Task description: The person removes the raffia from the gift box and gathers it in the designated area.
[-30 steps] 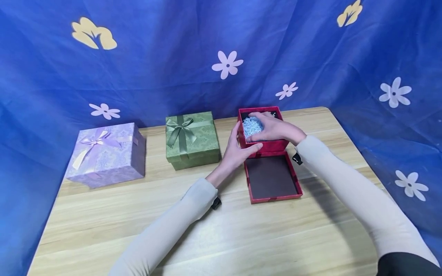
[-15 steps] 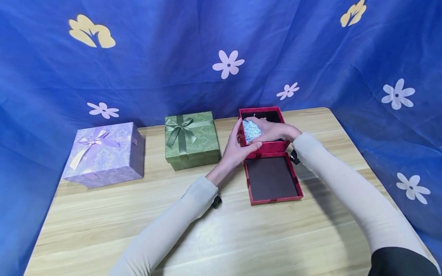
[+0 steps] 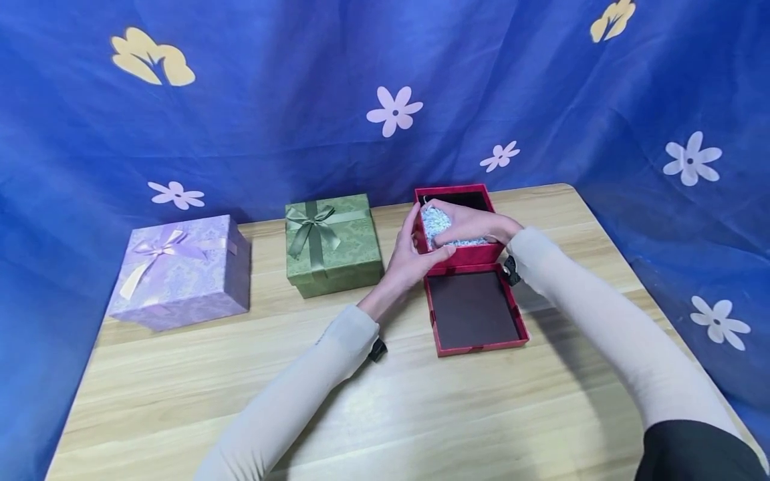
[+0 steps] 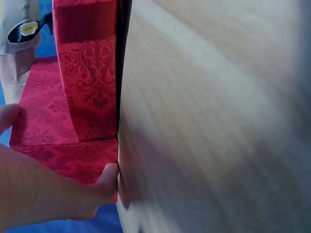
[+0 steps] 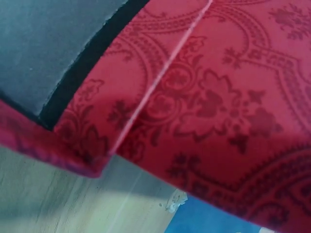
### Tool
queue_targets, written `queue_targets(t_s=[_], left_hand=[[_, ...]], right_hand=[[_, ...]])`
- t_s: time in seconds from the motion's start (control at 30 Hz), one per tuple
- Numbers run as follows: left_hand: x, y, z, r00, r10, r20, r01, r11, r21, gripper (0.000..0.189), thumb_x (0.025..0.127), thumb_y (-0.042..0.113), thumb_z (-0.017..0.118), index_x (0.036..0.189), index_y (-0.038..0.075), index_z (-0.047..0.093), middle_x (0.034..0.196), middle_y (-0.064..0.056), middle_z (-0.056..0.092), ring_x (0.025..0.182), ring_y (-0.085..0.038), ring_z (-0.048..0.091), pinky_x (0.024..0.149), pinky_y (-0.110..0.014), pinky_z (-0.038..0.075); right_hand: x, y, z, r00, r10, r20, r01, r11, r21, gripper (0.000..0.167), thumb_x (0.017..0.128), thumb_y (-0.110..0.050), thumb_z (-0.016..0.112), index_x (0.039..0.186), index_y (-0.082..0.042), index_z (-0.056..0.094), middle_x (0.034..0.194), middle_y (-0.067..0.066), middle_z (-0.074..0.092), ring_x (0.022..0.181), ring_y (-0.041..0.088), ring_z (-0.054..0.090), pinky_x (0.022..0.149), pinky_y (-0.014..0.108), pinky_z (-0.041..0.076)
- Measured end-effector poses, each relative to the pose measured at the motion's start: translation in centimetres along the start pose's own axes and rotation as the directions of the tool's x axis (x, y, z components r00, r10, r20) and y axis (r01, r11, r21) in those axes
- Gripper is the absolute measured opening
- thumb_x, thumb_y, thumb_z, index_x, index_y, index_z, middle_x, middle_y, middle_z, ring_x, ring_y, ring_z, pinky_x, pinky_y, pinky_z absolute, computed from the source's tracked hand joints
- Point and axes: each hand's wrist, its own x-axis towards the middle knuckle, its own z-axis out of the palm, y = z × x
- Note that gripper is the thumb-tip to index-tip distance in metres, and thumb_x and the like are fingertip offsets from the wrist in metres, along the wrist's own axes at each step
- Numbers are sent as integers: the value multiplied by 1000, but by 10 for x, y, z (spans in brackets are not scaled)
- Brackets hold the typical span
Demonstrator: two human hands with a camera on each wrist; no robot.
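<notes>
In the head view, an open red patterned gift box (image 3: 481,254) stands at the back right with pale blue shredded paper (image 3: 434,222) inside. My left hand (image 3: 409,259) holds the box at its near left corner, thumb along the front rim, fingers on the left side. My right hand (image 3: 475,224) reaches in over the rim, thumb and fingers curled around the shredded paper. The red lid (image 3: 475,311) lies inside up against the box's front. In the right wrist view only the patterned box wall (image 5: 214,102) and the lid's dark inside (image 5: 53,48) show; that hand is out of view.
A green gift box (image 3: 333,244) with a bow stands left of the red one. Farther left is a lilac gift box (image 3: 183,270), also bowed. A blue flowered curtain (image 3: 325,133) hangs behind the wooden table (image 3: 421,414).
My right hand has shifted slightly lower inside the box. The blue shredded paper now also shows along the front inner edge. My left hand stays on the corner.
</notes>
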Motion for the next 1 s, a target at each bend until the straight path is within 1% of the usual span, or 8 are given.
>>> queue_targets(t_s=[0.13,0.23,0.37,0.47,0.57,0.67,0.83,1.0], left_hand=[[0,0,0,1000,5,-1,-5,1000,-14,114,89,14,88,177,23,17,169,-8,32,140,-27,39,119,-45,41],[0,0,1,1000,-8,10,8,1000,-1,115,89,15,88,177,20,14,169,-11,31,141,-29,39,119,-46,41],[-2,2,1,998,-66,10,66,998,-13,116,89,18,88,175,13,10,167,-16,35,146,-32,41,120,-45,40],[-3,2,0,994,-106,6,106,994,-31,117,89,19,88,174,8,9,165,-19,38,148,-34,43,122,-45,39],[-3,1,-1,993,-121,12,122,992,-29,118,89,20,89,174,7,8,166,-20,37,151,-34,41,124,-45,36],[-4,1,-2,993,-117,22,117,993,-16,120,88,19,90,174,7,7,168,-21,35,152,-35,40,124,-45,35],[-6,3,-3,994,-107,28,107,994,1,122,87,17,90,175,13,6,170,-22,31,152,-39,38,124,-49,36],[-7,4,-4,998,-58,33,58,998,5,124,87,15,91,177,23,7,178,-11,21,158,-35,29,125,-49,35]], right_hand=[[-1,-1,0,999,-34,-31,35,999,26,63,90,-7,77,147,-12,50,123,14,62,105,29,61,92,36,53],[-4,0,-3,997,-51,-59,53,998,38,65,89,-6,80,147,-10,51,126,14,61,108,30,60,93,35,53],[-9,-1,-7,995,-49,-84,53,997,50,69,90,-5,81,151,-10,50,132,14,60,113,30,61,97,33,55],[-14,-5,-11,993,-43,-105,50,997,64,70,91,-4,80,153,-11,49,133,14,60,112,30,61,95,34,57],[-19,-10,-15,991,-39,-132,45,998,45,68,91,-6,78,152,-12,49,133,15,59,113,30,59,94,36,55],[-26,-15,-21,987,-36,-155,40,999,22,66,92,-7,78,151,-13,49,137,14,57,117,29,56,99,41,51],[-39,-25,-31,977,-10,-212,18,999,35,67,91,-9,79,152,-16,49,139,13,55,121,30,53,103,48,45],[-54,-37,-42,960,35,-279,-19,998,61,72,93,-11,76,157,-17,45,149,15,48,132,31,46,113,55,37]])
